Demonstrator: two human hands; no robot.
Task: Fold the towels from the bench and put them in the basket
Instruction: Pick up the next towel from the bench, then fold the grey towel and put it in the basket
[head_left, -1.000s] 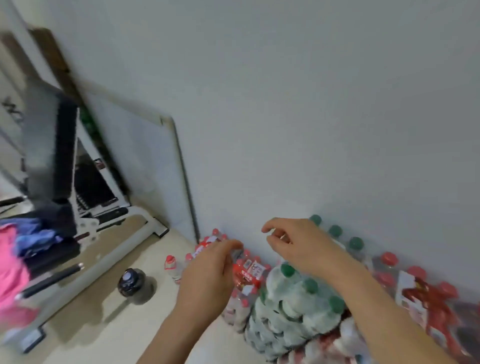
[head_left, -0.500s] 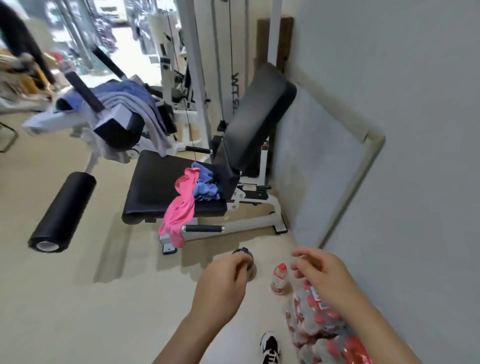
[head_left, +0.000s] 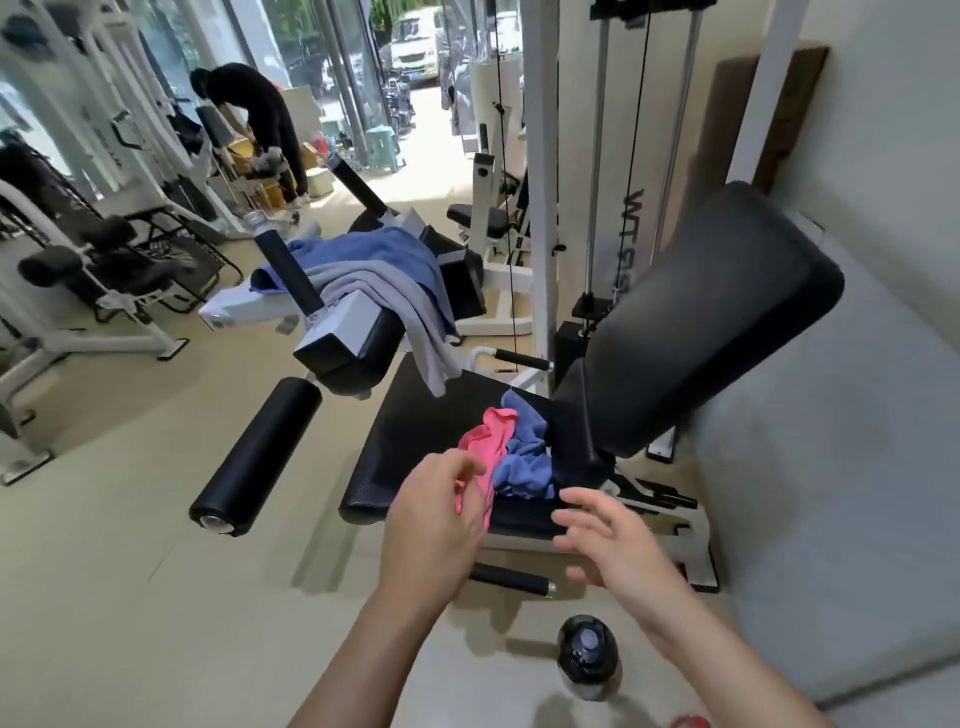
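Fingers (head_left: 584, 500) of R hand (head_left: 618, 545) are spread loose, holding nothing, over the near edge of the bench seat (head_left: 410, 441). L hand (head_left: 436, 519) has fingers curled right at the pink towel (head_left: 493, 441); can't tell if it's gripping. Pink towel lies crumpled at the seat's R edge, touching a blue towel (head_left: 524, 460) bunched vs. the backrest (head_left: 701, 322). Grey towel (head_left: 400, 306) + 2nd blue towel (head_left: 363, 249) hang over the machine arm (head_left: 343, 332) beyond. Bottle (head_left: 588, 656) stands on the floor nr the seat.
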